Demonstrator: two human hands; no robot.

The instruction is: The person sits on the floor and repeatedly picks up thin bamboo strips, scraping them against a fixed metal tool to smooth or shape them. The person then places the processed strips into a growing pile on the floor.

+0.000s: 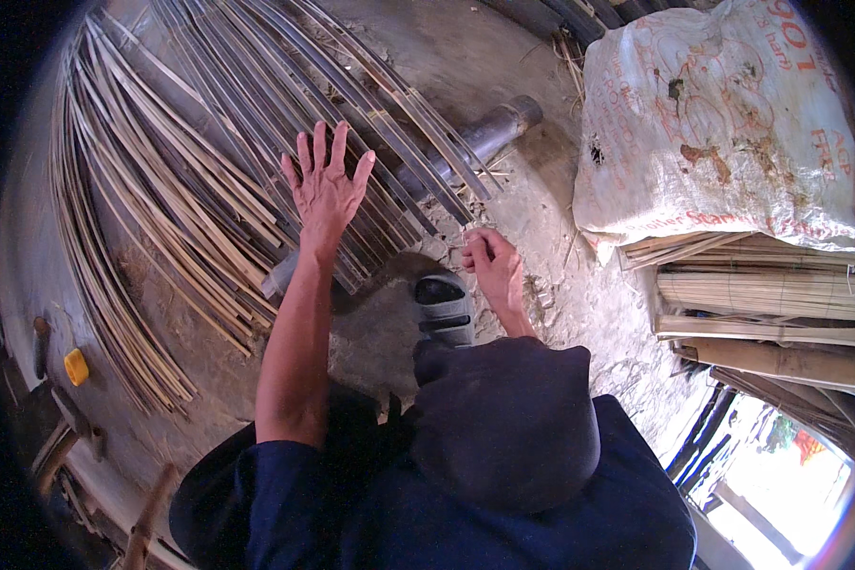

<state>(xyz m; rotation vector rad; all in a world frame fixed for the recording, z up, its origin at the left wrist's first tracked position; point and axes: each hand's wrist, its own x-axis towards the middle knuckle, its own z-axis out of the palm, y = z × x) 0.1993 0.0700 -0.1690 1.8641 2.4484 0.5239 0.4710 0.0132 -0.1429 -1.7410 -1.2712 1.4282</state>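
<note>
My left hand [325, 195] is open, its fingers spread above a fan of long, thin bamboo strips [228, 81]. Whether the palm touches them I cannot tell. Close to the near end of a dark strip [418, 152], my right hand [496, 274] is closed with its fingers curled. What it pinches, if anything, is hidden. Beneath the strips a dark round pole [503, 128] lies crosswise, lifting their near ends off the ground. Paler bamboo strips [152, 190] spread out to the left of my left forearm.
A strapped sandal [444, 309] on a foot is between my arms. To the right, a large stained white sack [712, 123] rests above stacked bamboo slats [760, 290]. A small yellow object [76, 367] and wooden-handled tools [71, 408] lie at the left.
</note>
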